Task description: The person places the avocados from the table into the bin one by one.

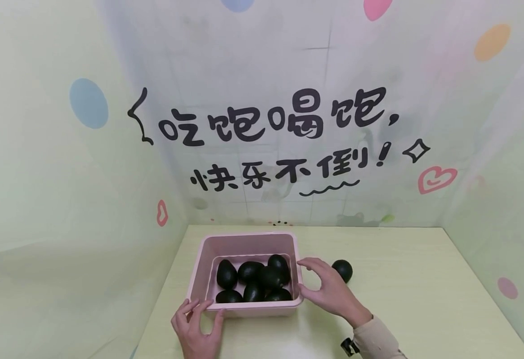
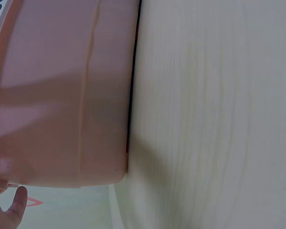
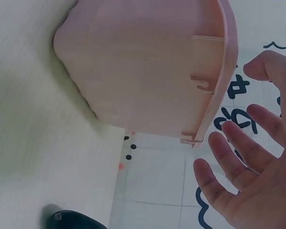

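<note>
A pink plastic bin (image 1: 251, 313) stands on the table with several dark avocados (image 1: 227, 274) lying inside it. My left hand (image 1: 197, 329) rests at its front left corner, fingertips on the rim and thumb by the front wall. Part of that hand shows in the bottom left of the left wrist view. At the bin's right side, my right hand (image 1: 329, 286) has its thumb and fingers spread, fingertips right at the rim. In the right wrist view, its fingers (image 3: 236, 148) are loosely bent with nothing between them. Beyond the right hand lies a single avocado (image 1: 343, 270).
The pale wooden table (image 1: 414, 289) reaches back to a printed wall cloth (image 1: 262, 60) with black lettering. Similar cloth hangs along the left and right sides. A black strap (image 1: 349, 347) is on the right wrist, beside a beige sleeve (image 1: 376, 339).
</note>
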The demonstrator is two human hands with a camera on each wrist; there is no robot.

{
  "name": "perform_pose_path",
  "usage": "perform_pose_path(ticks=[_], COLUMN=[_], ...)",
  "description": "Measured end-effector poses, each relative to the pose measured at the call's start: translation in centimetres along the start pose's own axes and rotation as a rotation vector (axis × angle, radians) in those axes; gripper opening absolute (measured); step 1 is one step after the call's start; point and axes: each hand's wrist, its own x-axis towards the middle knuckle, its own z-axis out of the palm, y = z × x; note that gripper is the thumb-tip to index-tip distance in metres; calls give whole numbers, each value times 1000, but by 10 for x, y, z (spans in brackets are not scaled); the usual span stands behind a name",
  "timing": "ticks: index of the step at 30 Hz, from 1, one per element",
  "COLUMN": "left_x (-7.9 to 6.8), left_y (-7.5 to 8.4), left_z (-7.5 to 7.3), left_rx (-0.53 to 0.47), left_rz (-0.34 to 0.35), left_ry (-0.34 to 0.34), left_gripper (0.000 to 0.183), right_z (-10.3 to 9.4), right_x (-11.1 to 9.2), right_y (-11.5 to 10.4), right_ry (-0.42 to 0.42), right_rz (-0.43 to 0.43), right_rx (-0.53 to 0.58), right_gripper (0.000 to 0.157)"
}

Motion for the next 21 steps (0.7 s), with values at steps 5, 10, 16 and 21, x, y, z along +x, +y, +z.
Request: perform_pose_path(ticks=[5, 10, 16, 21], left_x=[-1, -2, -3, -3], left_y=[-3, -5, -6, -7], left_z=[3, 5, 5, 4], left_rx=[-2, -3, 8, 13], left_rz=[32, 39, 40, 46], left_ry=[29, 42, 40, 39], left_gripper=[41, 43, 44, 44], right_z=[1, 3, 5, 5], right_x=[-2, -3, -4, -4], right_y=[5, 10, 13, 17], right_ry=[9, 4, 5, 21], right_rz=[-4, 10, 25, 36], right_rx=[2, 5, 17, 21], right_gripper=[49, 47, 44, 42])
